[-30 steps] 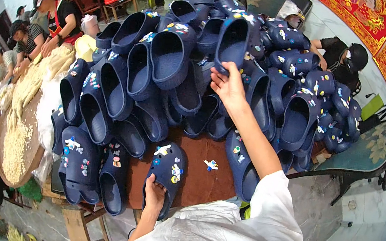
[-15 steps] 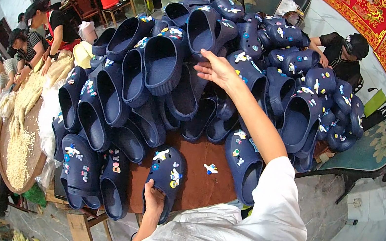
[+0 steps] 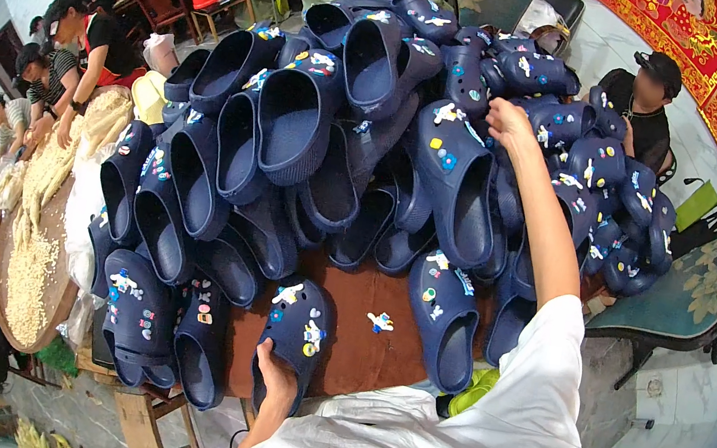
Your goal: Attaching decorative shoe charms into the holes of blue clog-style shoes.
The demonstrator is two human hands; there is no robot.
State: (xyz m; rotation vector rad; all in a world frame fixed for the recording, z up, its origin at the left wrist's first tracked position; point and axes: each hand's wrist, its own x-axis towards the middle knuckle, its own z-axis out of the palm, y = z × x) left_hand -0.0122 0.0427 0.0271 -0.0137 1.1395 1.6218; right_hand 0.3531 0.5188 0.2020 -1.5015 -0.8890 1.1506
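Clog (image 3: 294, 326) in left hand (image 3: 278, 379) is navy, studded with colourful charms (image 3: 314, 336).

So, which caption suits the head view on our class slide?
Left hand holding a navy clog, right hand at the clog pile.

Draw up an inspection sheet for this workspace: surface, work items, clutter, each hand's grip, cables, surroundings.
Surface: brown tabletop, largely covered.
Work items: heap of navy clogs with colourful charms; one loose charm on the tabletop.
Clutter: yellow-green item, partly hidden, near the table edge.
Left grip: left hand holds one clog by its side.
Right grip: right hand at the heap, fingers curled; whether it holds anything cannot be told.
Cables: nothing clearly seen.
Surroundings: round tray of pale kernels at left; patterned chair and red banners at right.
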